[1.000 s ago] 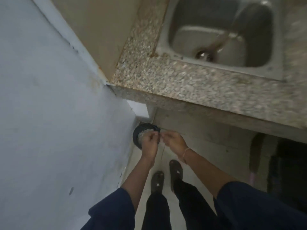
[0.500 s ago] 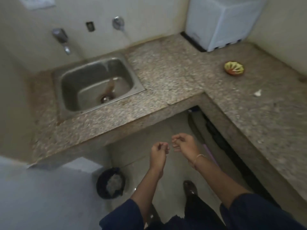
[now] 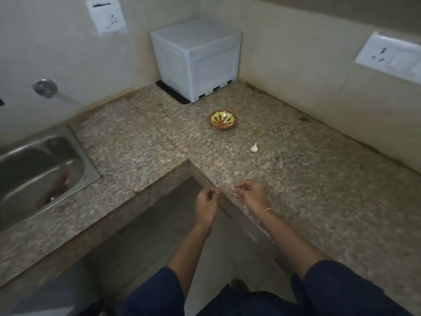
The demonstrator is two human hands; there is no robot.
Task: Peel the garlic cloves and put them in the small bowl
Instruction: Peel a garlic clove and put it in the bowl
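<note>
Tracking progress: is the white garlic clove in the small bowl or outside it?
Outside. The garlic clove lies on the granite counter, clearly apart from the small bowl.

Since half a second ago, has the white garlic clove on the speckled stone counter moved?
No. The garlic clove lies right of and nearer than the green-and-orange bowl, as before.

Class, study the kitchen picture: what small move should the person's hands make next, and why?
Probably the right hand reaches forward to the garlic clove, which lies alone on the counter outside the small bowl, seemingly unpeeled. Whether either hand now holds something is unclear.
</note>
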